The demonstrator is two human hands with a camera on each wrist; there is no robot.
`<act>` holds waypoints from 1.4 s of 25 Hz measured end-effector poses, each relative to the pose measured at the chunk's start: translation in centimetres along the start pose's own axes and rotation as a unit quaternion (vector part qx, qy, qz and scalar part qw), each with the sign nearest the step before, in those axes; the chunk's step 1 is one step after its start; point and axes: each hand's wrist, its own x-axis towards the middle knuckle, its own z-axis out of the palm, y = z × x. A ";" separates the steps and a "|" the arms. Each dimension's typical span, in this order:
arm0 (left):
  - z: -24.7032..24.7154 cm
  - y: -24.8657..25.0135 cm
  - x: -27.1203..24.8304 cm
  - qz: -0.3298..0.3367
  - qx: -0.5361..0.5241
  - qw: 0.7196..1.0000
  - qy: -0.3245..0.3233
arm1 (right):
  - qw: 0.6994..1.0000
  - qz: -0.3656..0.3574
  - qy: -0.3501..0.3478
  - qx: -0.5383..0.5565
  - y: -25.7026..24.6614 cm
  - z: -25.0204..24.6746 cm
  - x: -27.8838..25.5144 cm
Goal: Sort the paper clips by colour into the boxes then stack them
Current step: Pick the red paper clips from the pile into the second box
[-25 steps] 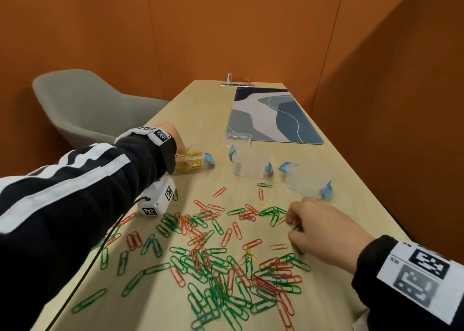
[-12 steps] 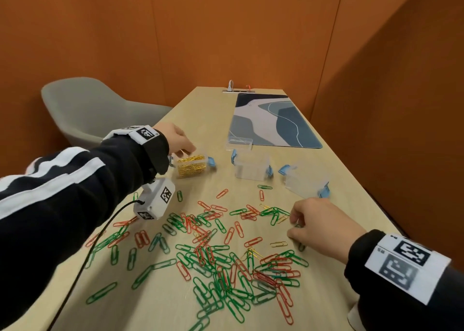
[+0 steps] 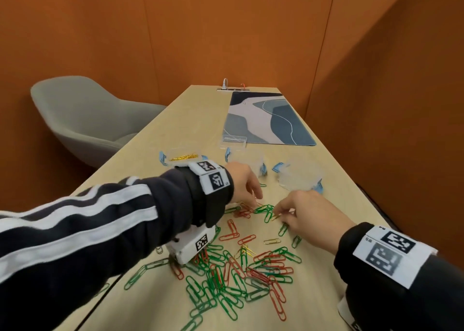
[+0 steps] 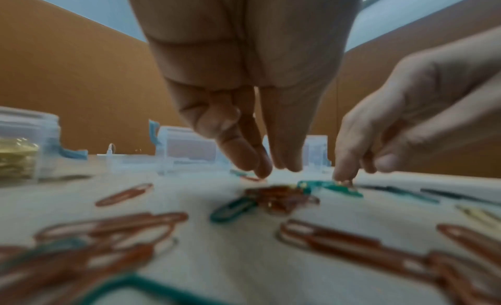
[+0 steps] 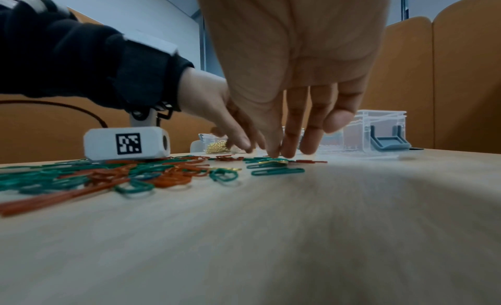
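Observation:
Red, green and a few gold paper clips [image 3: 241, 268] lie scattered on the wooden table [image 3: 155, 160]. Three clear boxes with blue latches stand behind them: one holding gold clips [image 3: 184, 156], a middle box [image 3: 247, 161] and a right box [image 3: 301, 176]. My left hand [image 3: 254, 200] reaches down with fairly straight fingers, the tips touching the table beside a red clip [image 4: 253, 178]. My right hand [image 3: 278, 212] brings thumb and index together on a gold clip [image 5: 273, 162] lying among green ones.
A clear lid [image 3: 233, 139] lies at the edge of a blue patterned mat [image 3: 266, 119] behind the boxes. A grey chair [image 3: 85, 119] stands left of the table. Orange walls close in on the back and right. The white wrist camera [image 3: 190, 245] hangs just over the clips.
My left hand has left the gold-clip box and swung right and nearer, down to the clips beside my right hand. The right hand stayed in place over the clips.

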 end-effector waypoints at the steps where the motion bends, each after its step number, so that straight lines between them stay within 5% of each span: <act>1: 0.3 0.3 0.6 0.008 0.009 1.000 -0.002 | 1.000 0.001 -0.005 -0.005 0.1 0.1 0.1; 8: 0.8 0.7 1.6 0.049 0.052 0.997 -0.008 | 1.000 0.013 0.005 -0.006 0.1 -0.2 0.8; 13: 1.3 1.1 1.4 0.019 0.081 0.996 -0.029 | 1.000 0.015 -0.016 -0.002 0.0 -0.6 1.2; 17: 0.2 0.3 0.4 -0.040 -0.079 0.996 -0.009 | 0.999 0.031 -0.024 -0.006 0.3 -0.5 1.4; 21: -1.4 -0.9 -1.1 -0.130 -0.405 0.905 0.000 | 0.997 0.027 -0.070 -0.022 0.5 -0.3 1.3; 24: -1.4 -1.5 -2.0 -0.200 -0.508 0.837 -0.033 | 0.996 0.023 -0.084 -0.036 0.3 -0.4 1.0; 26: -0.8 -1.4 -1.9 -0.222 -0.449 0.865 -0.038 | 0.996 0.021 -0.081 -0.034 0.0 -0.4 0.8; 30: 0.4 -0.9 -1.7 -0.161 -0.076 0.984 -0.024 | 0.999 0.039 -0.006 0.025 -0.5 -0.9 0.5; 35: 0.0 -1.2 -2.4 -0.089 0.042 0.995 -0.006 | 0.996 0.084 0.030 -0.009 0.0 -1.2 0.1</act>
